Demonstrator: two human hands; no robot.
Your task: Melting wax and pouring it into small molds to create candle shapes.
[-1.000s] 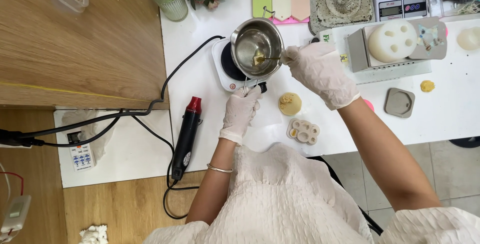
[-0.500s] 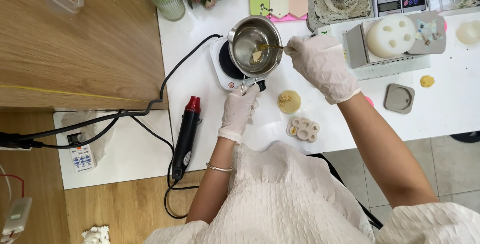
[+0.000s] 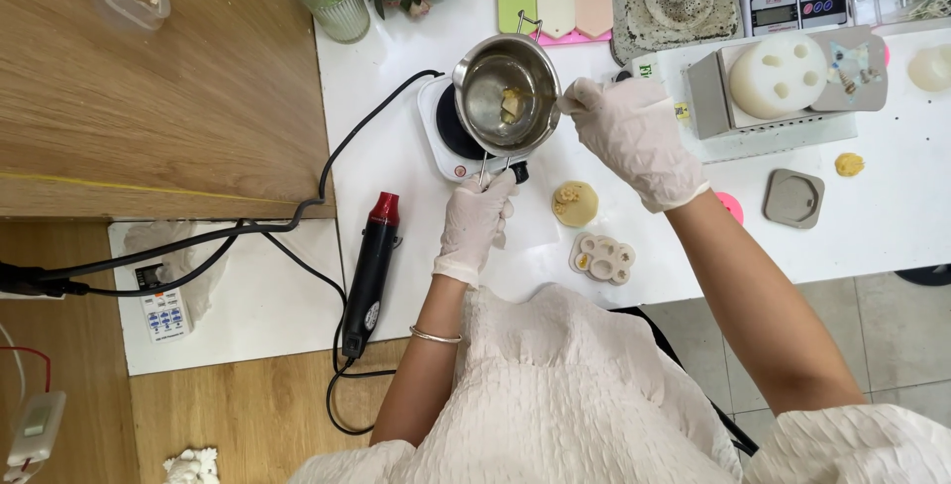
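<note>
Two gloved hands working one steel pot [image 3: 507,93] on a small white hotplate [image 3: 446,132], near the bench's left edge. Left hand [image 3: 477,215] is closing around the pot's wire handle, steadying it. Right hand [image 3: 629,137] is pinching a thin stirring tool [image 3: 540,98], its tip reaching a pale yellow lump [image 3: 510,103] in the pot. Judgement: stirring goes best slow, with the handle held firm and the pot centred on the plate. Lump lies just left of the right hand, above the left.
</note>
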